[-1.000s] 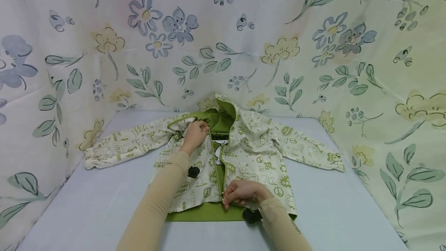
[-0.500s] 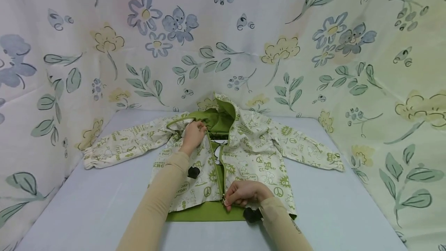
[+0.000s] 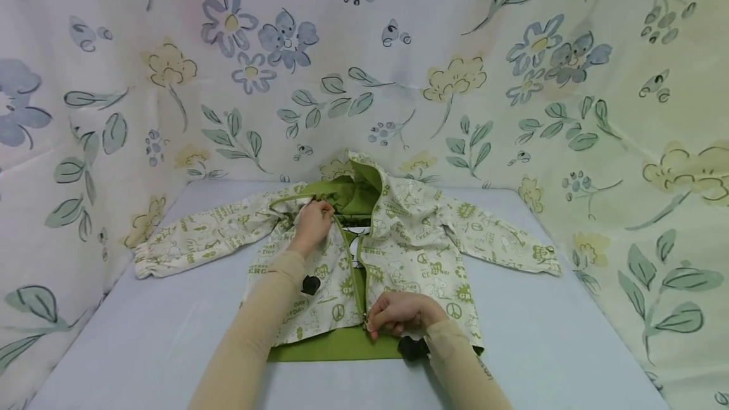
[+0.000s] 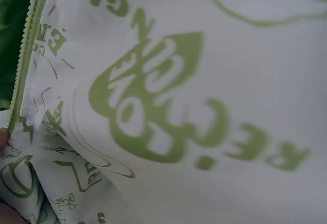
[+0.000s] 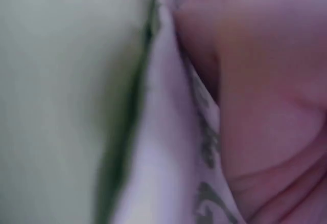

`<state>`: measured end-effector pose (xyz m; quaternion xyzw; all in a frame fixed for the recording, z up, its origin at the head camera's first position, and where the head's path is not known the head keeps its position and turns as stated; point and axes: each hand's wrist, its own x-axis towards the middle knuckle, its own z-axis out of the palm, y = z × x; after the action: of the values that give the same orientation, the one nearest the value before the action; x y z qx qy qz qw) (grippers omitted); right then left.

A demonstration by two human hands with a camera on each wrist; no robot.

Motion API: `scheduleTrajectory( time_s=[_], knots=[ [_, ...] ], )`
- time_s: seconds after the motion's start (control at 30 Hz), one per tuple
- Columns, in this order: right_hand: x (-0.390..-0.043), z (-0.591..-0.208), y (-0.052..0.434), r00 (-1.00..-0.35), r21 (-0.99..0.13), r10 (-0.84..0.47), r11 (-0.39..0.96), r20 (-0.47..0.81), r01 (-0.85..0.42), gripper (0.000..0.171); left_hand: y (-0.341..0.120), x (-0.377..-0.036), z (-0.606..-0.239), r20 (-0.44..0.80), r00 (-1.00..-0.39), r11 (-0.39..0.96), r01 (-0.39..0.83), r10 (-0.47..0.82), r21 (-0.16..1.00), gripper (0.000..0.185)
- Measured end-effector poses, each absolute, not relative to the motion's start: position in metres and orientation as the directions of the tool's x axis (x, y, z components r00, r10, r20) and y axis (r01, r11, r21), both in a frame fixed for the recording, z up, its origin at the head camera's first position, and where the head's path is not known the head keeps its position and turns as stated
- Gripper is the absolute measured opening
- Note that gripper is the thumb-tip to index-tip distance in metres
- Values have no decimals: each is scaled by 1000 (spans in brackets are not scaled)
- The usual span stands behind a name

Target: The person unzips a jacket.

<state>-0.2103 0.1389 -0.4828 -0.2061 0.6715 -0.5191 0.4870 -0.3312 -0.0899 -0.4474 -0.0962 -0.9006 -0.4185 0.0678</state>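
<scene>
A cream hooded jacket (image 3: 410,252) with green prints and a green lining lies face up on the pale table (image 3: 142,334), sleeves spread to both sides. Its zipper (image 3: 348,258) stands open down the front. My left hand (image 3: 313,223) grips the left front edge near the collar. My right hand (image 3: 398,314) pinches the cloth at the bottom of the zipper, by the green hem (image 3: 330,347). The left wrist view shows the printed cloth (image 4: 168,101) and zipper teeth (image 4: 25,55) up close. In the right wrist view a blurred finger (image 5: 255,96) presses on the cloth.
Flowered cloth (image 3: 512,68) walls the table in at the left, back and right. The jacket's hood (image 3: 364,182) leans against the back wall. Bare table surface (image 3: 569,347) shows to both sides of the jacket and in front of it.
My left hand has drawn the upper left front edge a little to the left and back. The right hand stays at the zipper's bottom. The view has tilted slightly.
</scene>
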Motion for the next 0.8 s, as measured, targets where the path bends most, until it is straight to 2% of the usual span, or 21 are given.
scheduleTrajectory(
  time_s=[0.07, 0.2, 0.3, 0.43, 0.6, 0.7, 0.8],
  knots=[
    [-211, -481, 141, -458, -898, -773, 373, -439, 232, 16, -89, -328, -447, 251, -949, 649, 313, 190, 693, 26],
    [-214, -476, 145, -482, -907, -769, 346, -421, 241, 21, -84, -315, -447, 358, -852, 594, 523, 383, 611, 23],
    [-217, -472, 147, -509, -922, -768, 322, -388, 217, 24, -81, -302, -446, 332, -772, 486, 610, 542, 626, 14],
    [-220, -466, 149, -550, -936, -758, 301, -351, 182, 23, -82, -283, -447, 163, -666, 360, 573, 728, 737, 20],
    [-223, -463, 149, -577, -946, -750, 281, -323, 163, 24, -84, -269, -451, 11, -518, 315, 538, 855, 782, 26],
    [-225, -463, 149, -589, -946, -741, 279, -322, 166, 22, -85, -266, -451, -18, -474, 313, 550, 880, 774, 20],
    [-225, -466, 147, -592, -944, -737, 280, -327, 174, 21, -86, -265, -451, -29, -464, 312, 546, 885, 777, 16]
  ],
)
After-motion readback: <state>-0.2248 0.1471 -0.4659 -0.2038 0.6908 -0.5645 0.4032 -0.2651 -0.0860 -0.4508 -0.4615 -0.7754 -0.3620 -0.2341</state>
